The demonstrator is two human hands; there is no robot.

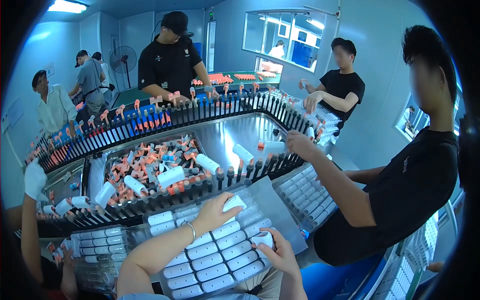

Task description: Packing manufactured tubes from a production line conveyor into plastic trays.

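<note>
Before me lies a clear plastic tray point(251, 201) with rows of white, rounded plastic shells point(212, 272). My left hand point(216, 214), with a bracelet at the wrist, is closed on a white shell point(233, 204) over the tray's far part. At the tray's right side my right hand point(281, 254) grips another white shell point(263, 239) between thumb and fingers. Some far pockets of the tray hold no shell. Just beyond it runs a line of upright black pegs point(230, 175); several carry white shells point(171, 176) on orange pieces.
Inside the peg loop, a metal tray point(202, 145) holds a heap of orange and grey pieces point(150, 162). More filled trays point(306, 192) flank mine. A co-worker point(400, 185) stands close on the right, one arm reaching to the pegs. A gloved hand point(35, 181) is at the left.
</note>
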